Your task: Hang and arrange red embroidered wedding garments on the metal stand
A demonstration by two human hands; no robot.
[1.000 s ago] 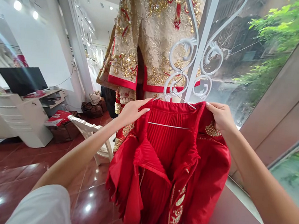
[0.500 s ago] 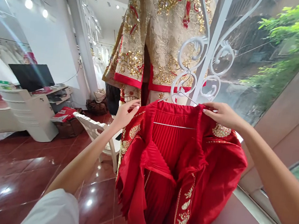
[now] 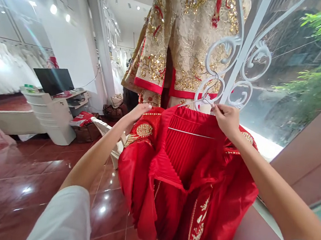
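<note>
A red jacket [image 3: 172, 174] with gold embroidery and a pleated inside hangs open in front of me on a thin metal hanger [image 3: 186, 132]. The hanger's hook rises by a white scrolled metal stand. My left hand [image 3: 139, 113] rests closed over the jacket's left shoulder, beside a round gold emblem; some of its fingers are hidden. At the right end of the collar, my right hand [image 3: 226, 117] pinches the hanger's sloping wire with thumb and fingers. Cloth lies just under that hand, and I cannot tell whether it also grips it.
Behind the jacket hangs a beige gown [image 3: 190, 58] with gold sequins and red trim. The white scrolled stand [image 3: 244, 48] stands before a window at right. A white chair [image 3: 104, 129] is close on the left. Farther back are a desk [image 3: 55, 112], a monitor [image 3: 54, 82] and white dresses.
My right hand has shifted from the jacket's right shoulder inward to the hanger wire by the collar. The left hand stays at its shoulder. The view has turned slightly left.
</note>
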